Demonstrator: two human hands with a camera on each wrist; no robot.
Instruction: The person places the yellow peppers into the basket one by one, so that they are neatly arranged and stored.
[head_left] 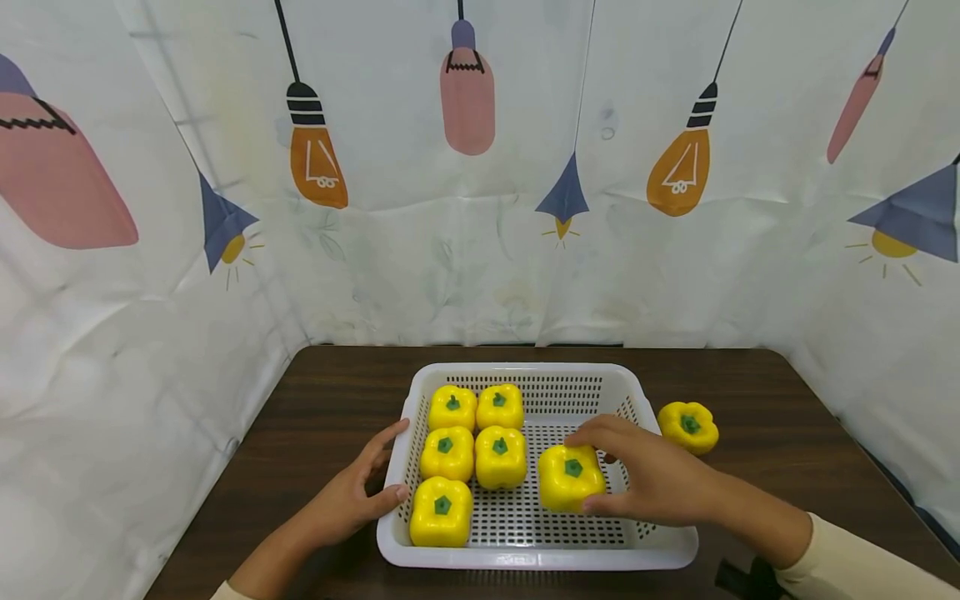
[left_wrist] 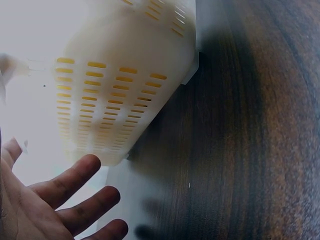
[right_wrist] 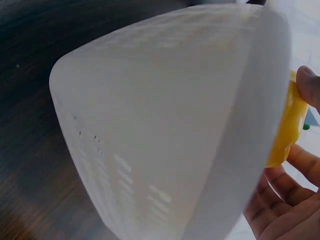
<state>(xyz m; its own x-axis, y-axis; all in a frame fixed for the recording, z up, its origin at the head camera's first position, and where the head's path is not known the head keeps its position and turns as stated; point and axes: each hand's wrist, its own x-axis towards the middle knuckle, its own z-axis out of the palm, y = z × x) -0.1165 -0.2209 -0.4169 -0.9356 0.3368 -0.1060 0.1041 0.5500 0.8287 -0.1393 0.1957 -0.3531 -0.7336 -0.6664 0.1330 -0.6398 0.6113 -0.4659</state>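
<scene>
A white slotted plastic basket [head_left: 540, 560] stands on the table in the head view. On its left side are several yellow bell peppers [head_left: 441, 517] in two columns, green stems up. My right hand [head_left: 660, 477] grips another yellow bell pepper [head_left: 562, 492] between thumb and fingers over the basket's right half. The right wrist view shows this held pepper [right_wrist: 289, 125] just past the basket rim. At the left rim my left hand [head_left: 347, 498] has its thumb and fingertips right by the edge. Its fingers [left_wrist: 82, 212] look spread and loose beside the slotted wall in the left wrist view.
One more yellow bell pepper [head_left: 688, 427] lies on the dark wood table [head_left: 337, 392], right of the basket. A dark object [head_left: 750, 579] shows by the right sleeve. White curtains [head_left: 465, 250] printed with lamps enclose the table at the back and sides.
</scene>
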